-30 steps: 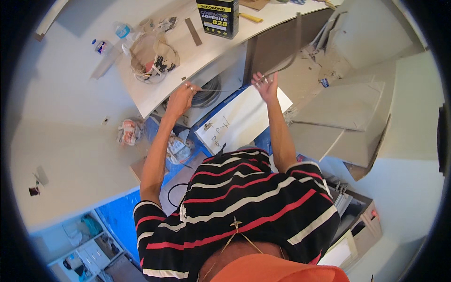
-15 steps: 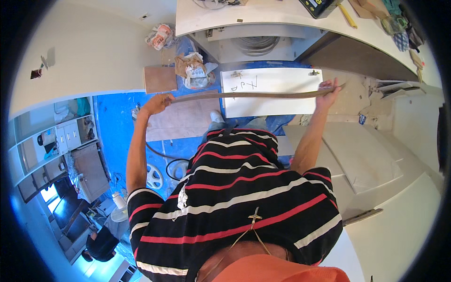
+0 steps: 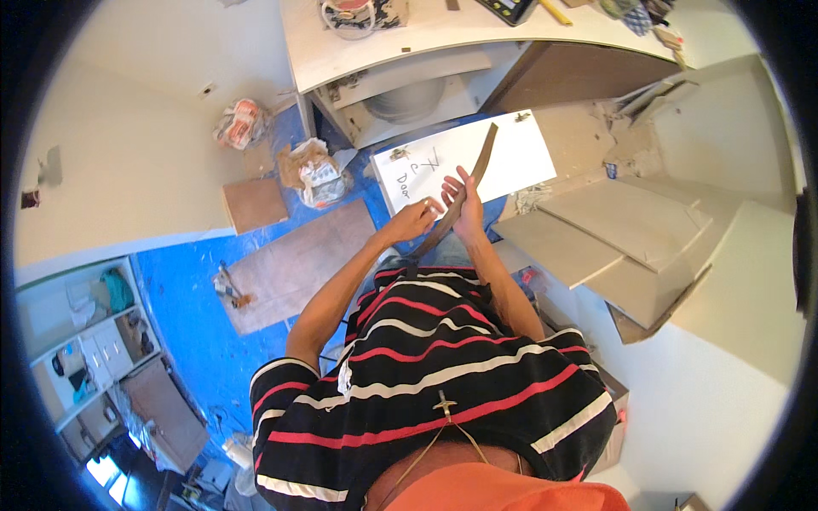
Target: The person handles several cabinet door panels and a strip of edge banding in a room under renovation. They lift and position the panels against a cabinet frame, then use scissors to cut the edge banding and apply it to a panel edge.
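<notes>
A long, flexible brown strip [image 3: 484,162] runs slantwise in front of my body, its far end over a white panel [image 3: 511,162] with metal hinges and dark handwriting. My right hand [image 3: 464,209] holds it near the middle, thumb and fingers about it. Close to the strip on its left side is my left hand [image 3: 411,221], its fingers partly bent and apart. Whether those fingertips touch the strip I cannot make out. The strip's near end drops toward my shirt and is partly hidden there.
A cabinet [image 3: 392,60] with a white top stands ahead. Paper bags [image 3: 317,175] and a brown board [image 3: 294,268] lie on blue floor covering [image 3: 183,298] to the left; a tool [image 3: 228,288] rests at the board's edge. Grey panels [image 3: 596,230] are stacked at right.
My hands have come together from wide apart. The strip has swung from lying across to slanting away from me, and the left hand no longer holds its left end. The view has turned.
</notes>
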Available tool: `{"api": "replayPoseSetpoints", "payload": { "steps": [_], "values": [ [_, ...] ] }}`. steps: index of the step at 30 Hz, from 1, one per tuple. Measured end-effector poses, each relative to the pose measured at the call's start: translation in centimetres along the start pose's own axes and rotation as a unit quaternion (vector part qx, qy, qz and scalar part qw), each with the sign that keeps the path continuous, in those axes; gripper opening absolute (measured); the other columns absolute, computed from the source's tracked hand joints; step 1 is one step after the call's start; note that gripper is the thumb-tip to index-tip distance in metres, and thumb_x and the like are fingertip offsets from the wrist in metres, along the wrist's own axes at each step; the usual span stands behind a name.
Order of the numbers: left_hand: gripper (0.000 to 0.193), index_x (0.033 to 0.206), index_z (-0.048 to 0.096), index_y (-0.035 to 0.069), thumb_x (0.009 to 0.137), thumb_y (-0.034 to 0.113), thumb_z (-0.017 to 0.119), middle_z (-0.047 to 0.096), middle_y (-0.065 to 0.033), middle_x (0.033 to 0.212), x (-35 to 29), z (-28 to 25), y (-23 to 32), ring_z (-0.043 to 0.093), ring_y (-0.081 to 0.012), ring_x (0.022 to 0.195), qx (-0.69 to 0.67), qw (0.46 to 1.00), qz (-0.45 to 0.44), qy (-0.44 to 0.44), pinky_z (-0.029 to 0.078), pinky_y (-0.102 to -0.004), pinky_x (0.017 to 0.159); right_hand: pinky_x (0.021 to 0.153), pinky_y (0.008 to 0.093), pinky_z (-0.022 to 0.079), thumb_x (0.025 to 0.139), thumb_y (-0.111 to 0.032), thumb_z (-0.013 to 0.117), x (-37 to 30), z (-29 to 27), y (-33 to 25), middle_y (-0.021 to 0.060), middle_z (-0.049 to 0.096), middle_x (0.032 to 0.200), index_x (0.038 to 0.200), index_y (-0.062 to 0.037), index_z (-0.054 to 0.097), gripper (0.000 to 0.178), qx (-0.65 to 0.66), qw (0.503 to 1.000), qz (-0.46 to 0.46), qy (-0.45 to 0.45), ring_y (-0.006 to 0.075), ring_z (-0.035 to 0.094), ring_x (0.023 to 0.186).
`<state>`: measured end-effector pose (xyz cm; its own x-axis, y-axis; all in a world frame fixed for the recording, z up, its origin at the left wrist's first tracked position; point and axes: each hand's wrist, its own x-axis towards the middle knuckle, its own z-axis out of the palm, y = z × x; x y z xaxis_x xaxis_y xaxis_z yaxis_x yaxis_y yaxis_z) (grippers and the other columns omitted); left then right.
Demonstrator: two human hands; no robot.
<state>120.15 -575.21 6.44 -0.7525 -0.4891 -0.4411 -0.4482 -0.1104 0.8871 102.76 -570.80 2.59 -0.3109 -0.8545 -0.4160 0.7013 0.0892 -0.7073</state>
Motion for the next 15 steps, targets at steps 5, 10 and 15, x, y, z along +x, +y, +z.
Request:
{"api": "replayPoseSetpoints", "payload": {
  "steps": [5, 10, 15],
  "values": [
    [0.035, 0.11, 0.06, 0.0, 0.097, 0.032, 0.056, 0.064, -0.0194, 0.095, -1.5, 2.3, -4.0, 0.062, -0.0288, 0.09, 0.045, 0.973, 0.218, 0.065, 0.048, -0.0413, 0.077, 0.095, 0.0379, 0.046, 0.101, -0.055, 0.045, -2.1, -0.1, 0.9, 0.0091, 0.056, 0.12, 0.149, -0.0204, 0.037, 0.06, 0.08, 0.996, -0.007, 0.042, 0.0196, 0.053, 0.105],
    [0.037, 0.103, 0.067, 0.0, 0.083, 0.03, 0.071, 0.063, -0.0197, 0.093, 0.9, 4.1, -5.3, 0.058, -0.04, 0.087, 0.101, 0.888, 0.261, 0.366, 0.046, -0.0464, 0.079, 0.103, 0.0463, 0.042, 0.101, -0.057, 0.04, -2.1, 2.4, 1.9, 0.0147, 0.049, 0.136, 0.151, -0.0283, 0.035, 0.058, -0.037, 0.998, -0.038, -0.031, 0.0271, 0.049, 0.116],
    [0.028, 0.093, 0.067, 0.008, 0.086, 0.035, 0.063, 0.068, -0.0168, 0.089, 0.9, 4.2, -5.9, 0.065, -0.0332, 0.09, 0.036, 0.955, 0.106, 0.274, 0.05, -0.0472, 0.082, 0.106, 0.046, 0.038, 0.1, -0.054, 0.046, -1.8, 1.4, 2.6, 0.0123, 0.047, 0.134, 0.15, -0.0168, 0.034, 0.064, -0.092, 0.991, 0.013, -0.098, 0.028, 0.044, 0.125]
  ]
}}
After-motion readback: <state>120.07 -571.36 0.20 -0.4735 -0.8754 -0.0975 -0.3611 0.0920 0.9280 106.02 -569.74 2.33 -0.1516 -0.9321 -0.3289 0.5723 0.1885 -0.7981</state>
